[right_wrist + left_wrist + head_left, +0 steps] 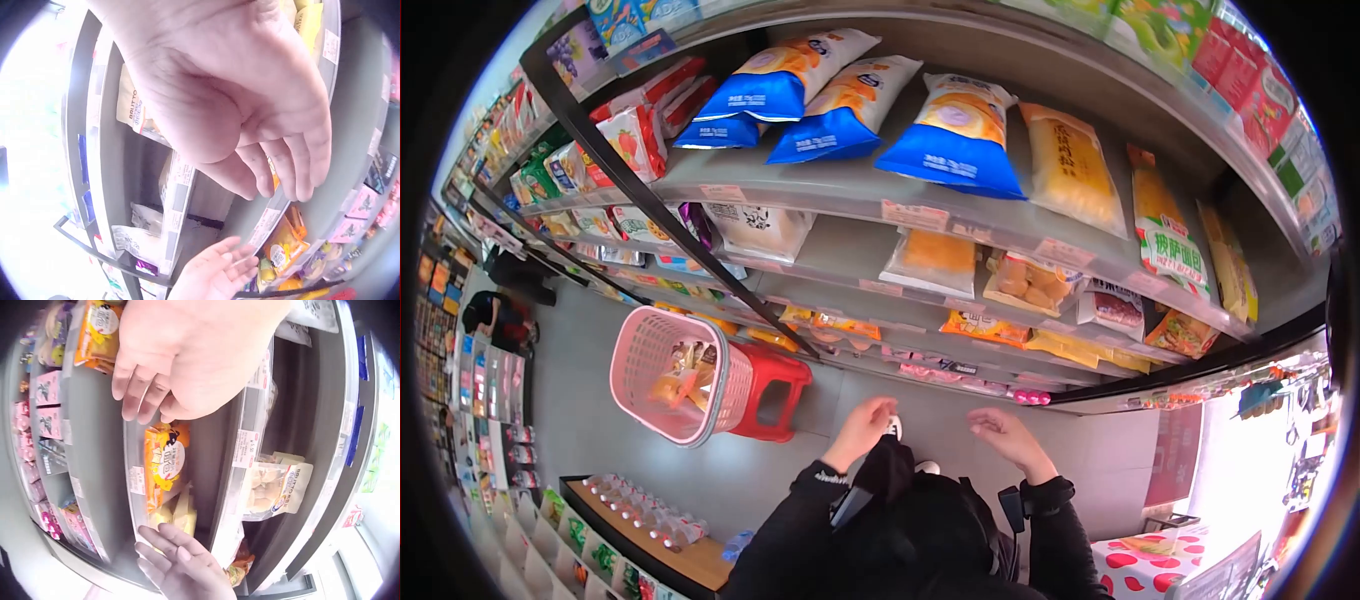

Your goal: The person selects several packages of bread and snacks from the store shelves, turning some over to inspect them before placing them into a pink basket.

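My left hand (863, 432) hovers in front of my body with relaxed, slightly bent fingers and nothing in it. To its right, my right hand (1009, 440) is also empty, its fingers loosely extended. Both are apart from the shelves in the head view. In the left wrist view, an orange bread packet (165, 464) lies on a shelf behind the hands. Blue-and-white snack bags (956, 135) rest on the upper shelf, beside a clear pack of yellow bread (1076, 168). Lower down sits a bag of round buns (1032, 284).
A pink basket (626, 375) holding several packaged items stands on a red stool (782, 393) to my left. Bottles (645, 512) line a wooden ledge behind it. Black shelf posts (662, 210) divide the racks. At the right is a polka-dot covered table (1135, 570).
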A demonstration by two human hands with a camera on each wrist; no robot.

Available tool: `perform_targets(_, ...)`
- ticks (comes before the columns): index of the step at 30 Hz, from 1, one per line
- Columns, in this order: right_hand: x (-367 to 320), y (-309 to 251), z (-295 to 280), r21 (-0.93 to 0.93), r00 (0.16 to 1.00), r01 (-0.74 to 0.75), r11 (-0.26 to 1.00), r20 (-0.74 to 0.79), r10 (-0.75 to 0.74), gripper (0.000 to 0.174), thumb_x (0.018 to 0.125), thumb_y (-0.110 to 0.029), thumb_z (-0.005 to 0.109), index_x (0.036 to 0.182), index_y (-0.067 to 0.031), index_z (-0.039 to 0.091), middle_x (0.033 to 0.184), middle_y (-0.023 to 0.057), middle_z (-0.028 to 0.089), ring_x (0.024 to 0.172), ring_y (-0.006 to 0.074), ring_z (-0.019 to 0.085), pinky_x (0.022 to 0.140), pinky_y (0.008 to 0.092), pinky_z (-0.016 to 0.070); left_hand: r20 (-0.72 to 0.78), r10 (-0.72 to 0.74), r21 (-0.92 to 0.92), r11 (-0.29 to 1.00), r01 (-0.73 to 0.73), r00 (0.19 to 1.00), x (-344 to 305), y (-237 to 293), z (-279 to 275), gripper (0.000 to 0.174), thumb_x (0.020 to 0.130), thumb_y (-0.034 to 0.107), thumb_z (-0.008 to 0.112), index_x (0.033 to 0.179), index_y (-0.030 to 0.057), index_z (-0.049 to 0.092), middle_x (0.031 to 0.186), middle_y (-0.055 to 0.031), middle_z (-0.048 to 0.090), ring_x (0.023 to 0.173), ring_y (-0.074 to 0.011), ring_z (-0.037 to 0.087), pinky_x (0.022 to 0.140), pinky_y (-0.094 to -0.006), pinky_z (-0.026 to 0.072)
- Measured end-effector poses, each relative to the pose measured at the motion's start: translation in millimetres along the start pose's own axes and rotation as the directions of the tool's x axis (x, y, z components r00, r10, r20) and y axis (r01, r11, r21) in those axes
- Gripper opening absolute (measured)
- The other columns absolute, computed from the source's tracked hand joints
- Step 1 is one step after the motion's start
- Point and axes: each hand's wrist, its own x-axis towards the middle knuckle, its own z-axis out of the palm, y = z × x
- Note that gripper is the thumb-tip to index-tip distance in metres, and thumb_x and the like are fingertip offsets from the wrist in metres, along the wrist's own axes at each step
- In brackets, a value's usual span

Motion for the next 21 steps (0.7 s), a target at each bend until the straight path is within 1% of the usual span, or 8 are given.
perform_targets(1,-3,9,2,0.023,1.000,0.002,1.000,0.005,-0.002,0.027,0.077,-0.011,0.052,0.102,0.0003,0.049,0.094,0.0073,0.055,0.085,0.0132,0.052,0.076,0.0253,0.0412,-0.007,-0.106,0.022,0.994,0.106,0.994,-14,-4,-2,0.019,0.081,0.001,0.040,0.098,-0.0013,0.049,0.084,-0.0078,0.056,0.076,-0.0124,0.055,0.067,-0.0234,0.0440)
perform_targets(2,-5,21,5,0.040,1.000,0.004,0.999,0.022,-0.005,0.027,0.078,-0.011,0.052,0.102,0.0004,0.049,0.095,0.0074,0.055,0.087,0.0140,0.052,0.076,0.0256,0.0413,-0.005,-0.120,0.044,0.992,0.120,0.993,-27,-7,-2,0.019,0.081,0.001,0.040,0.098,-0.0013,0.049,0.084,-0.0078,0.056,0.076,-0.0124,0.055,0.067,-0.0234,0.0440)
perform_targets(4,-13,36,13,0.082,0.999,-0.003,0.997,0.037,0.000,0.026,0.078,-0.011,0.052,0.102,0.0005,0.049,0.096,0.0074,0.055,0.088,0.0149,0.053,0.077,0.0260,0.0413,-0.074,-0.195,-0.130,0.974,0.185,0.978,-50,-6,-5,0.020,0.081,0.001,0.039,0.098,-0.0016,0.049,0.086,-0.0090,0.055,0.074,-0.0138,0.055,0.067,-0.0246,0.0448)
perform_targets(6,-21,44,17,0.064,0.998,-0.059,0.996,0.032,0.057,0.026,0.079,-0.011,0.051,0.101,0.0006,0.050,0.096,0.0082,0.056,0.091,0.0163,0.052,0.078,0.0268,0.0411,-0.054,-0.246,-0.118,0.964,0.239,0.968,-63,-3,-12,0.020,0.081,0.001,0.039,0.099,-0.0020,0.049,0.086,-0.0094,0.056,0.075,-0.0148,0.056,0.068,-0.0254,0.0453)
perform_targets(8,-28,47,21,0.059,0.997,-0.078,0.995,0.017,0.077,0.025,0.079,-0.011,0.051,0.101,0.0005,0.050,0.095,0.0086,0.056,0.092,0.0165,0.053,0.078,0.0270,0.0410,-0.076,-0.315,-0.214,0.932,0.293,0.946,-68,-4,-17,0.021,0.081,0.001,0.039,0.099,-0.0024,0.048,0.087,-0.0095,0.056,0.075,-0.0149,0.056,0.069,-0.0255,0.0448)
perform_targets(14,-35,40,33,0.081,0.993,-0.088,0.993,-0.074,0.094,0.025,0.079,-0.012,0.051,0.100,0.0010,0.050,0.096,0.0096,0.056,0.091,0.0163,0.052,0.079,0.0278,0.0406,-0.035,-0.316,-0.317,0.903,0.289,0.948,-48,0,-37,0.021,0.080,0.002,0.041,0.099,-0.0029,0.049,0.085,-0.0105,0.057,0.072,-0.0153,0.056,0.067,-0.0236,0.0445)
perform_targets(18,-27,16,55,0.037,0.983,-0.077,0.996,-0.165,0.082,0.024,0.079,-0.010,0.051,0.099,0.0023,0.051,0.098,0.0101,0.055,0.091,0.0157,0.052,0.080,0.0276,0.0406,0.049,-0.247,-0.326,0.912,0.250,0.968,-22,-7,-66,0.021,0.081,0.003,0.041,0.100,-0.0024,0.048,0.085,-0.0102,0.057,0.072,-0.0151,0.056,0.066,-0.0230,0.0442)
perform_targets(21,-4,14,81,0.111,0.972,-0.082,0.990,-0.209,0.104,0.024,0.078,-0.011,0.051,0.098,0.0019,0.052,0.095,0.0093,0.056,0.088,0.0155,0.053,0.078,0.0267,0.0414,0.112,-0.302,-0.327,0.889,0.322,0.947,-4,-11,-99,0.021,0.081,0.004,0.041,0.101,-0.0010,0.048,0.085,-0.0090,0.056,0.073,-0.0146,0.055,0.067,-0.0240,0.0441)
